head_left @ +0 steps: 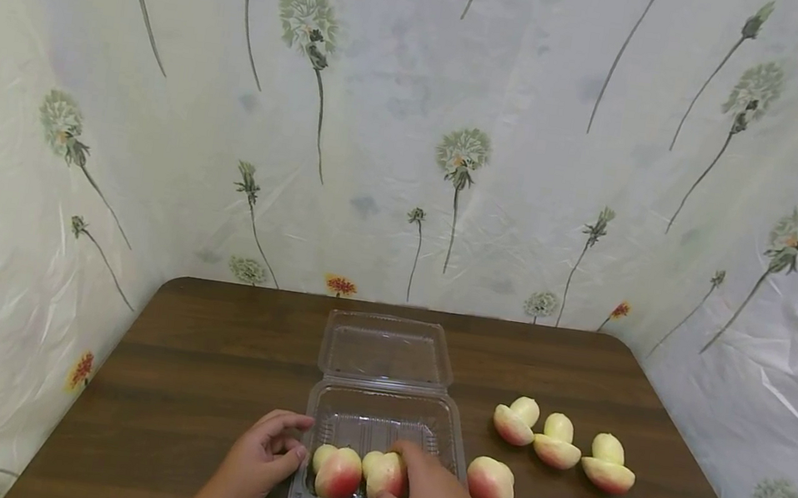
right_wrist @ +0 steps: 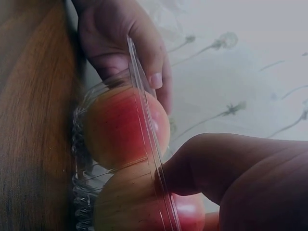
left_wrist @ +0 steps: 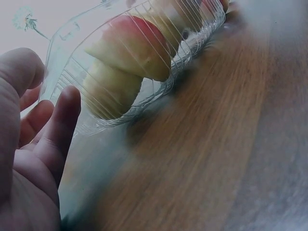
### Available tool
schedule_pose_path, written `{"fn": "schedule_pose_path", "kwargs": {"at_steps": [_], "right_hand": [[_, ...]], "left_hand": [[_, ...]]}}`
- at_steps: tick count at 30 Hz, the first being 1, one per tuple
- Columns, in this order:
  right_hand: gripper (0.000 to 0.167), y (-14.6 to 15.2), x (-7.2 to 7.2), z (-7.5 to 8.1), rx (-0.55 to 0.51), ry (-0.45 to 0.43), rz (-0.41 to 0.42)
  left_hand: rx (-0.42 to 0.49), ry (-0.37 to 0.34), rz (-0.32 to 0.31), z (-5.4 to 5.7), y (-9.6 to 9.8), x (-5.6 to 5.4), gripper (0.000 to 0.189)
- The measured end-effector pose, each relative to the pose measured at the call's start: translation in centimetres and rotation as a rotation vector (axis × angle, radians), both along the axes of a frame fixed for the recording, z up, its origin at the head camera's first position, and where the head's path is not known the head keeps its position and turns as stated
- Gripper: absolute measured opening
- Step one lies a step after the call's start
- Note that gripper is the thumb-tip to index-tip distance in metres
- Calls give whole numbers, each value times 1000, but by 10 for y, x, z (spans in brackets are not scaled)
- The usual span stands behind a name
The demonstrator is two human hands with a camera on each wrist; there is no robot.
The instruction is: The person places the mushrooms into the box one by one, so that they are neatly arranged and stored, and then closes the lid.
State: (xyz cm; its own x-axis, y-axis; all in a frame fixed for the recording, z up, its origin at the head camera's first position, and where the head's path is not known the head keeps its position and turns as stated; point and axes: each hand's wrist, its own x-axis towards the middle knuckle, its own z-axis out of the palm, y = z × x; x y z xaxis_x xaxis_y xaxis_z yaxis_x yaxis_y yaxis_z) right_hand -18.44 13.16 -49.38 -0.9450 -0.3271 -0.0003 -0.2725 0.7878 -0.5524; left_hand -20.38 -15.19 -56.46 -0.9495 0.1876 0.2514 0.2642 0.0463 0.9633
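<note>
A clear hinged plastic container (head_left: pixel 388 395) lies open on the table with two mushroom-shaped pieces, red and pale yellow, side by side along its near wall. My left hand (head_left: pixel 263 454) holds the container's left rim, fingers bent at the edge, close to the left mushroom-shaped piece (head_left: pixel 339 475). With thumb and fingers my right hand (head_left: pixel 433 493) grips the right mushroom-shaped piece (head_left: pixel 380 475) inside the container. Through the clear wall, the left wrist view shows the left piece's stem (left_wrist: pixel 110 91) pointing toward my left hand. My right thumb (right_wrist: pixel 187 166) is at the near rim.
Right of the container, another mushroom-shaped piece (head_left: pixel 490 485) lies close to my right hand. Farther back stand several more, including a middle one (head_left: pixel 558 442), stems up. The open lid (head_left: pixel 388 350) lies toward the back of the brown wooden table (head_left: pixel 226 352). A flowered curtain (head_left: pixel 379 112) surrounds it.
</note>
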Motion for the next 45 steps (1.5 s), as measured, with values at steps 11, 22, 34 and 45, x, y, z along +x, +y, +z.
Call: {"fn": "schedule_pose_path", "kwargs": {"at_steps": [11, 22, 34, 45], "right_hand": [[24, -1, 1, 1, 29, -35, 10], [25, -2, -1, 0, 0, -1, 6], [35, -2, -1, 1, -5, 18, -11], [38, 7, 4, -5, -133, 126, -57]], "left_hand": [[1, 27, -10, -3, 0, 0, 36], [2, 39, -5, -2, 0, 0, 36], [-18, -4, 13, -1, 0, 1, 35], [-18, 25, 17, -1, 0, 1, 35]]}}
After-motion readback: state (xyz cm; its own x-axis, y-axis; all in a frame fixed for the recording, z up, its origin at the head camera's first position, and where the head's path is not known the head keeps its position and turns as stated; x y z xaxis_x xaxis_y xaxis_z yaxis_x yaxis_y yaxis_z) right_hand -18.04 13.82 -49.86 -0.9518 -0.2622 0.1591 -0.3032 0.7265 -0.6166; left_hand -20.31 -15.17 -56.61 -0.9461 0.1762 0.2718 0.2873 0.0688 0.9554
